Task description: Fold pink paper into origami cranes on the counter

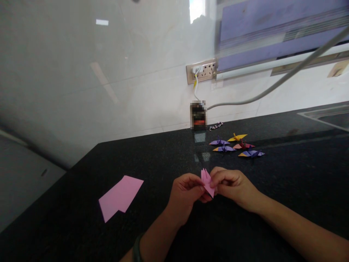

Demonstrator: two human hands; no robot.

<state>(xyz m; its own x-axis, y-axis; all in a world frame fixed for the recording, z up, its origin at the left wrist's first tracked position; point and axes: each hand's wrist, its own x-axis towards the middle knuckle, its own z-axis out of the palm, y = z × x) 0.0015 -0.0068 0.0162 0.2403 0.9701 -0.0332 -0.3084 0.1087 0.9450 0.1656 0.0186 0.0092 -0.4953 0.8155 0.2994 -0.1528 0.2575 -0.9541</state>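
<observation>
Between my hands is a small piece of folded pink paper (pixel 207 183), held a little above the dark countertop with narrow points upward. My left hand (pixel 188 191) pinches its left side between thumb and fingers. On the right side, my right hand (pixel 231 185) grips the same paper with thumb and forefinger. Some fingertips are hidden behind it. Pink paper sheets (pixel 121 196) lie flat to the left, partly overlapping. Beyond my hands stand several finished paper cranes: a yellow crane (pixel 237 137), a red crane (pixel 244 145) and purple ones (pixel 224 149).
The black countertop (pixel 158 156) meets a pale tiled wall (pixel 141 72). Against it stands a blurred-out dark object (pixel 199 115), with a grey cable (pixel 245 102) running right. A small beaded strand (pixel 216 126) lies beside it. A wall socket (pixel 201 71) holds a white plug.
</observation>
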